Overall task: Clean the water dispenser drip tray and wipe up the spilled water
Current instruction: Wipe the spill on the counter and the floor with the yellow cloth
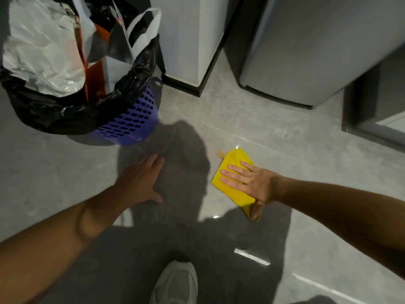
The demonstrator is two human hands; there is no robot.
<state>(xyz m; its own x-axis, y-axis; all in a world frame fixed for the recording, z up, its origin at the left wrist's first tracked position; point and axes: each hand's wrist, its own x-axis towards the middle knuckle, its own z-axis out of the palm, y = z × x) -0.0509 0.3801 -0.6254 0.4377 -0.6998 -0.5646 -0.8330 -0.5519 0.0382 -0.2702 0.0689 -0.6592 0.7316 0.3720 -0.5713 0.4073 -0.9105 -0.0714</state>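
**Flat Palm on a Yellow Cloth**

On the grey tiled floor (285, 154), the right hand (249, 183) lay palm-down on a folded yellow cloth (235, 194). Its fingers (232, 173) were stretched out flat and slightly spread, pressing the cloth to the tile rather than pinching it; the thumb reached back over the cloth's near corner. One corner of the cloth poked out beyond the fingertips, with a small pale mark on the floor just past it. Well to the left of those fingers, the left hand (140, 181) rested flat on the bare floor, fingers extended and close together, holding nothing. Beyond the left fingertips stood a purple slotted bin (133, 119) lined with a black bag (54, 115) and stuffed with white plastic bags. Far beyond the right fingers rose a grey appliance base (295, 62). Nearest the viewer, between the two forearms, sat a white shoe (175, 284).
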